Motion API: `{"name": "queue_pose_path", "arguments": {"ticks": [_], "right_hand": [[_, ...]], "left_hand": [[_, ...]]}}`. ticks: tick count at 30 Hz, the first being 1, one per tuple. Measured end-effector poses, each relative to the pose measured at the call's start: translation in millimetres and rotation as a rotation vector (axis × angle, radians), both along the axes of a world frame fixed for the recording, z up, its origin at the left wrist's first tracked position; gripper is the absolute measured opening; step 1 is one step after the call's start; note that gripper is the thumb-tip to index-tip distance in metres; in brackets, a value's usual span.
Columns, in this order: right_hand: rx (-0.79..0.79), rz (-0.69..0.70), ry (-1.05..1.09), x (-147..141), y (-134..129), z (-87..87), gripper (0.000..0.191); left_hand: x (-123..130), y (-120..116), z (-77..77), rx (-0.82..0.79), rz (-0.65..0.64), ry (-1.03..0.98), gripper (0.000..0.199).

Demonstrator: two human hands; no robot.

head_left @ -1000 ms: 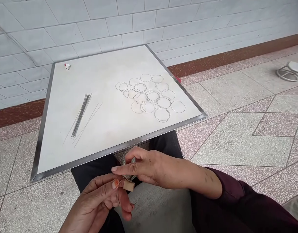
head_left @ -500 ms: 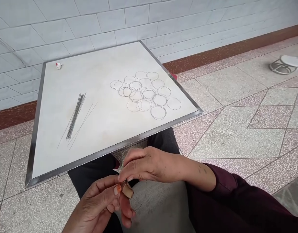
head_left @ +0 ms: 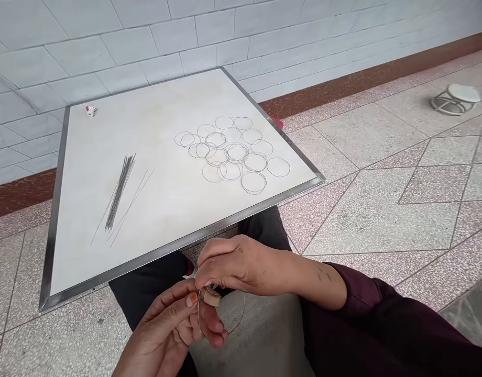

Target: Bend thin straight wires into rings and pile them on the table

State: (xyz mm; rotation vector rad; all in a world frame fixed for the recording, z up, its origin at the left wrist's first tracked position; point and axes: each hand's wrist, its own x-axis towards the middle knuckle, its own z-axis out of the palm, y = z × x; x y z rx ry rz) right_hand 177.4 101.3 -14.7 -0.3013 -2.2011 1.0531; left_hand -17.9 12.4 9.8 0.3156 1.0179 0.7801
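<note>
A thin wire ring is held over my lap, between my hands. My left hand pinches its left side between thumb and index finger, with the other fingers curled below. Around one finger of that hand sits a tan curved band; its material is unclear. My right hand comes from the right in a dark maroon sleeve, its fingertips closed on the top of the ring, close to the left fingertips. Where the wire's ends lie is hidden by my fingers.
A white table with a metal edge stands before me. On it lie several wire rings at the right, a bundle of straight wires at the left and a small white-and-red object. A stool stands far right.
The wire between my hands now shows as a round loop; before, a loose end stuck out below my left fingers. The right fingers have closed in tighter. The view has shifted slightly.
</note>
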Motion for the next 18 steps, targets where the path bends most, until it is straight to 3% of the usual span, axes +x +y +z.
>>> {"name": "queue_pose_path", "arguments": {"ticks": [6, 13, 18], "right_hand": [[-0.001, 0.035, -0.006, 3.5, 1.8, -0.8, 0.022], [0.005, 0.052, -0.066, 5.3, 2.0, -1.4, 0.023], [0.108, 0.065, -0.132, 8.8, 3.9, -1.8, 0.030]], "left_hand": [[7.6, 6.2, 0.3, -0.020, 0.032, -0.057, 0.016], [7.1, 3.9, -3.9, -0.010, 0.025, 0.015, 0.017], [9.4, 6.7, -6.5, -0.025, 0.001, 0.002, 0.013]]}}
